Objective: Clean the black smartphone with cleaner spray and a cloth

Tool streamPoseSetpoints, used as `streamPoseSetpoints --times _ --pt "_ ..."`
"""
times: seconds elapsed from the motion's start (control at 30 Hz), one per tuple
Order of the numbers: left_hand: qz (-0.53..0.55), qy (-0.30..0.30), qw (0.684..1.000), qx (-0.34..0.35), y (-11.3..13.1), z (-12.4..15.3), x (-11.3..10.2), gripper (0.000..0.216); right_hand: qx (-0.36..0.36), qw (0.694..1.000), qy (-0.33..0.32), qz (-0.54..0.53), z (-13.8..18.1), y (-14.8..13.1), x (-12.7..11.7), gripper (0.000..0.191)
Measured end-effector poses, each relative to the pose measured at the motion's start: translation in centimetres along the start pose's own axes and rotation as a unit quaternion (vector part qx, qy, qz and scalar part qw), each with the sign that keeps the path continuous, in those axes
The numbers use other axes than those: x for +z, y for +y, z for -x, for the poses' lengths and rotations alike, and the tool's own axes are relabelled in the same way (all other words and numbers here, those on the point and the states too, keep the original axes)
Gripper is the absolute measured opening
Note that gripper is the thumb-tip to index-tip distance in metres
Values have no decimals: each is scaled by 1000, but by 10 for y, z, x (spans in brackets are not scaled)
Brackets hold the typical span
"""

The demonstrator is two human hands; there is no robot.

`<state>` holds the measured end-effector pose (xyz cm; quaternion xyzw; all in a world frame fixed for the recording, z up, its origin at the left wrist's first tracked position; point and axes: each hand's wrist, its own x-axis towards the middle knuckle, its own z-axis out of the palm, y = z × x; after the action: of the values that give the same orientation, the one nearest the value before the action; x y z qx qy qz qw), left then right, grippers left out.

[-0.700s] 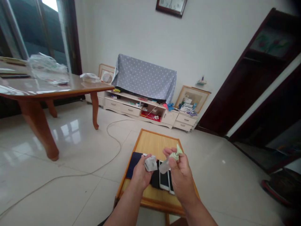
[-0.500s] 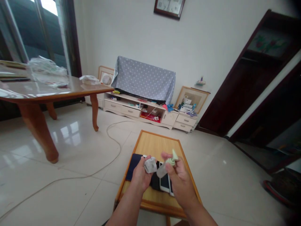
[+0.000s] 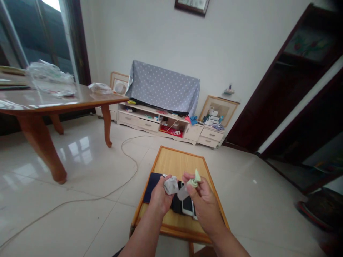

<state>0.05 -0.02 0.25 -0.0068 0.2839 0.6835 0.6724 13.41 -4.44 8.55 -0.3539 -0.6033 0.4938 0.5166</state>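
Observation:
My left hand (image 3: pixel 160 198) is closed on a small, crumpled grey-white cloth (image 3: pixel 170 185), probably a wiping cloth; its exact kind is hard to make out. In my right hand (image 3: pixel 205 201) is a small clear bottle (image 3: pixel 182 192) with a pale green pump top (image 3: pixel 194 180), tilted so that its base points toward the cloth. Bottle and cloth are close together above a small wooden table (image 3: pixel 179 160). Beneath my hands lie a dark blue flat case (image 3: pixel 152 187), a black item (image 3: pixel 177 205) and white-edged phones (image 3: pixel 187 207), partly covered by the hands.
A larger wooden table (image 3: pixel 103 101) with plastic bags (image 3: pixel 50 76) on top stands to the left. A cable (image 3: pixel 107 196) runs over the tiled floor. Against the wall is a white low cabinet (image 3: pixel 139 123) with a polka-dot cloth (image 3: pixel 166 87) over something on it.
The view has tilted slightly, so the scene sits a little higher. Both hands keep their holds, with the bottle and cloth in nearly the same positions.

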Motion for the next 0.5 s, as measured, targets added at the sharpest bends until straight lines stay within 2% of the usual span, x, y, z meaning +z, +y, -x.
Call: streamPoseSetpoints --times 0.1,0.17,0.27,0.43,0.5 --pt "0 -14 1000 3 1 2 1 30 1 1000 -14 -4 0 4 1 39" --pt "2 -14 1000 0 1 3 1 31 52 998 -38 2 0 14 0 38" --pt "8 -16 1000 -7 2 5 2 31 106 994 -17 2 4 26 -1 44" --pt "17 -18 1000 -13 2 6 2 31 98 995 -19 -11 11 22 5 71" --pt "16 -16 1000 -17 1 6 2 32 93 995 -26 0 11 19 8 73"
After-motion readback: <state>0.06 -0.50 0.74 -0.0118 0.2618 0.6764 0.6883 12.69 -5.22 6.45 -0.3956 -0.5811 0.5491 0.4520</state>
